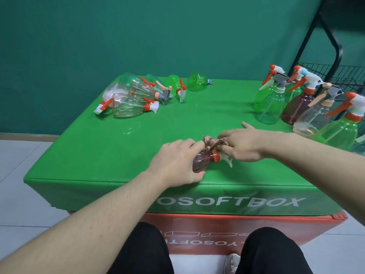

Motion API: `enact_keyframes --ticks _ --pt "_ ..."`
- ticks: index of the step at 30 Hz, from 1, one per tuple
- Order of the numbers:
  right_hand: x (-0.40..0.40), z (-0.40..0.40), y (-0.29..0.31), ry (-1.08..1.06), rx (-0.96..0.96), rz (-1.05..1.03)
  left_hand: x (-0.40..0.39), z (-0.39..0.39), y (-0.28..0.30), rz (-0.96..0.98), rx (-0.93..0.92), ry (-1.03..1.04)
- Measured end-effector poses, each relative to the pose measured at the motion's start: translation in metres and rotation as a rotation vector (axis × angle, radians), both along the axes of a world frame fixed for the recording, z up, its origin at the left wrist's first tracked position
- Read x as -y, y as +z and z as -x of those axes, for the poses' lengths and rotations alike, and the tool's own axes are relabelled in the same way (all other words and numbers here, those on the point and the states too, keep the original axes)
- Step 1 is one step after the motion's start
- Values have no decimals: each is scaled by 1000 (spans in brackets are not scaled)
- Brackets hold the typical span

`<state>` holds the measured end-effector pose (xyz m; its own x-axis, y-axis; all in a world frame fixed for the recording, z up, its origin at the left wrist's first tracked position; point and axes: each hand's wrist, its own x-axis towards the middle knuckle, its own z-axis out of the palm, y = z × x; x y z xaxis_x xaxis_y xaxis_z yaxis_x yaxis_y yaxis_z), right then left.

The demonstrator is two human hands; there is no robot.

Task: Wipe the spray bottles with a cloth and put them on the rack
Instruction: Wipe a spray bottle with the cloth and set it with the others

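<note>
A dark red spray bottle (201, 161) with an orange collar lies on its side near the front of the green box top (126, 147). My left hand (175, 162) grips its body. My right hand (243, 146) pinches a brown patterned cloth (212, 142) against the bottle's white spray head, which is mostly hidden under the fingers. Several bottles lie in a heap (134, 95) at the back left. Several more stand upright (296, 103) at the right. The black wire rack (335, 74) stands beyond them at the far right.
The green box sits on a red box (237, 230) on a pale tiled floor. A green wall stands behind. My knees in black trousers and one grey shoe (232, 263) are right below the front edge.
</note>
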<state>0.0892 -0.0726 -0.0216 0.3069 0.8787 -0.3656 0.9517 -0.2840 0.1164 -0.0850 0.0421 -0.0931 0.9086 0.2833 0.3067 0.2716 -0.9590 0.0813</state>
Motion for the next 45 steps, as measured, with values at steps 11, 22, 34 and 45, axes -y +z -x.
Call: enact_keyframes --ticks 11,22,34,45 --pt "-15 2 -23 -51 -155 -154 2 -3 7 29 -52 45" --pt "3 8 -15 -103 -66 -147 0 2 2 13 -15 -4" --pt "-35 -4 -34 -113 -292 -356 -3 -4 5 69 -19 59" --pt "-26 -20 -44 -391 -599 -743 -8 -1 8 134 -56 57"
